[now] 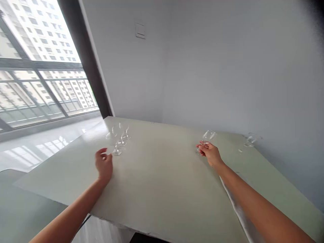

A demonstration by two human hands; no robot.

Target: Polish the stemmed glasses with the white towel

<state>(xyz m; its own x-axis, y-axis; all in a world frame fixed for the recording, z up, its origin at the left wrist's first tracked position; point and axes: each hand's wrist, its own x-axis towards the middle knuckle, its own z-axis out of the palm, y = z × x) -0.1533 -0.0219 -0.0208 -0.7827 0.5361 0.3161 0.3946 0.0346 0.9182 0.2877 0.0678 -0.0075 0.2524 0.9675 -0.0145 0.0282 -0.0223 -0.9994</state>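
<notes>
One clear, stemmed drinking glass (209,135) is pinched at the stem in my right hand (209,152); I record its bowl projecting above the fingers, tilted rightward. My left hand (104,165), loosely curled and released, is just beside three transparent stemware pieces (122,143) on the pale grey-green, flat-topped table (157,172); blur leaves contact uncertain.

Two plain grey walls (217,67) meet in a far corner behind the pale table (157,175). A white switch (140,30) sits on the far one. At left, a dark post (83,50) edges a window (58,65); through it show a railing (51,92) and a tall building (37,23). Daylight streaks the glossy floor (50,148). At near left, a grey-green surface (17,202), perhaps a chair, is cut off.
</notes>
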